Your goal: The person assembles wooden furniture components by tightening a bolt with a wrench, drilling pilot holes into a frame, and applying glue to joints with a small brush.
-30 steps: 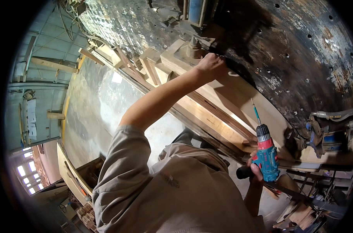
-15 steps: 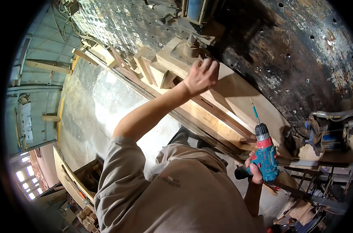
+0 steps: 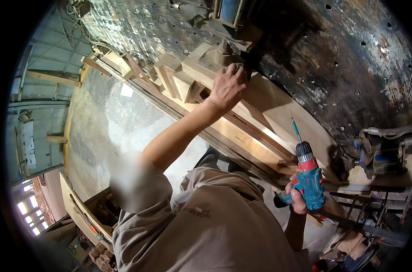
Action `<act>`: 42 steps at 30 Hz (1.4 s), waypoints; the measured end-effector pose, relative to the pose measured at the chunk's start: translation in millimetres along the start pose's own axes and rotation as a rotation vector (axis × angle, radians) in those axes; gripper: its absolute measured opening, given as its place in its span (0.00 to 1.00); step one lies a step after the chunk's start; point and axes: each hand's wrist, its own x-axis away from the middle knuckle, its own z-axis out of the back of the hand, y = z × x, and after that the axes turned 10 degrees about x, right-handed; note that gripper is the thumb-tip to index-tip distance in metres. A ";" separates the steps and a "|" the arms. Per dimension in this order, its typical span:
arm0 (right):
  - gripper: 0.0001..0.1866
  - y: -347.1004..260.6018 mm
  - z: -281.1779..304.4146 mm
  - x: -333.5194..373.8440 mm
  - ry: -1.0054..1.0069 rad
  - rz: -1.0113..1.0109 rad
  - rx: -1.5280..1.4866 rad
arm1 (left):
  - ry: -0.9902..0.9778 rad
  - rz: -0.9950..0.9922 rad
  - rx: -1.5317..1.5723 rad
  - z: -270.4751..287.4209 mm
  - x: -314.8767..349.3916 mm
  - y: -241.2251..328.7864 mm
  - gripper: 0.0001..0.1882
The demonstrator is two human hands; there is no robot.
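Observation:
In my right hand (image 3: 297, 201) is a teal and red cordless drill (image 3: 309, 183), held by its grip. Its long thin bit (image 3: 296, 128) points up and away over the wood. My left hand (image 3: 229, 86) reaches across to the wooden workpiece (image 3: 201, 68), its fingers bent beside the base of a metal clamp (image 3: 224, 47). The fingertips are turned away and in shadow, so what they pinch, if anything, is hidden. A wide pale curved board (image 3: 301, 124) runs from under my left hand to the right. Reddish-brown wood strips (image 3: 256, 131) lie along its near side.
A dark, pitted metal plate (image 3: 333, 59) with holes spreads behind the wood. A blue cylinder clamp (image 3: 228, 11) stands at the top, another blue clamp (image 3: 378, 158) at the right. Wood offcuts (image 3: 351, 242) lie lower right. Concrete floor (image 3: 106, 118) shows at the left.
My left hand has shifted slightly left and nearer to me, its fist-like shape now stretched toward the clamp base. The drill has moved only slightly in my right hand.

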 end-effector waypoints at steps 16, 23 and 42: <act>0.31 -4.3 -9.4 0.0 -0.007 0.030 0.046 | 0.093 -0.321 -0.010 18.7 -37.1 -50.3 0.14; 0.25 -70.7 -8.7 -21.2 -0.078 -0.082 0.346 | 0.171 -0.185 -0.096 6.8 10.2 -17.0 0.16; 0.27 -190.0 -88.6 -208.6 -0.338 -0.283 0.686 | 0.578 -0.024 0.305 -19.7 28.9 -24.7 0.25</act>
